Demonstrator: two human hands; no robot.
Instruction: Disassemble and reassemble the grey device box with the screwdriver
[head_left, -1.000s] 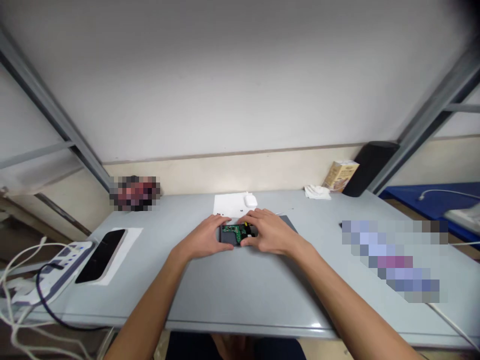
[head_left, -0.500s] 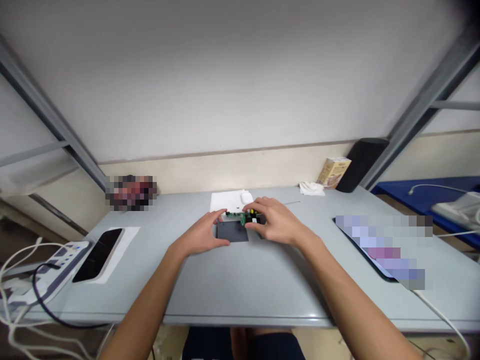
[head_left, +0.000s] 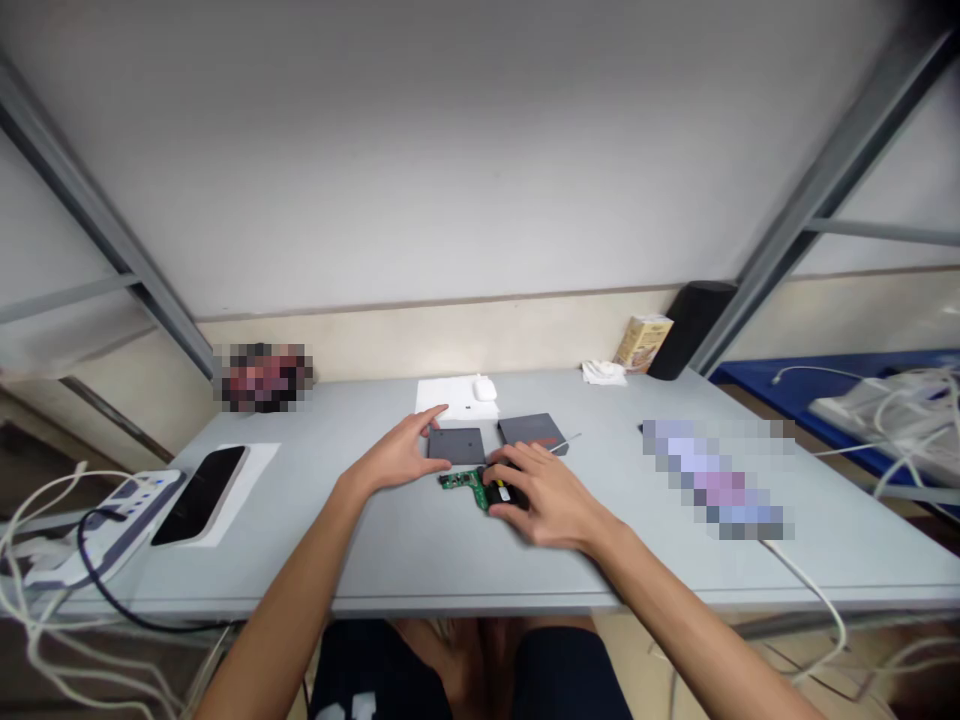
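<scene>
My right hand [head_left: 544,490] has its fingers and thumb around a black block with a small label, joined to a green circuit board [head_left: 474,484], just above or on the table. Part of the block is hidden under my fingers. My left hand [head_left: 397,450] has thumb and fingers spread at the left edge of a flat dark grey casing piece [head_left: 457,447]; whether it touches the piece I cannot tell. Behind my right hand lies a second dark grey casing piece [head_left: 529,430], with a thin metal rod [head_left: 568,442] across its right side.
White paper [head_left: 442,395] with a white earbud case [head_left: 484,389] and a tiny dark bit lies at the back. A phone [head_left: 202,495] and power strip [head_left: 112,535] are left. A blurred-out device [head_left: 709,480], tissue [head_left: 604,373], yellow box [head_left: 643,343] and black cylinder [head_left: 691,330] are right.
My right hand has drawn the circuit board toward me, off the casing. Both casing pieces now show more fully. My left hand stays by the left piece, its thumb and fingers still apart.
</scene>
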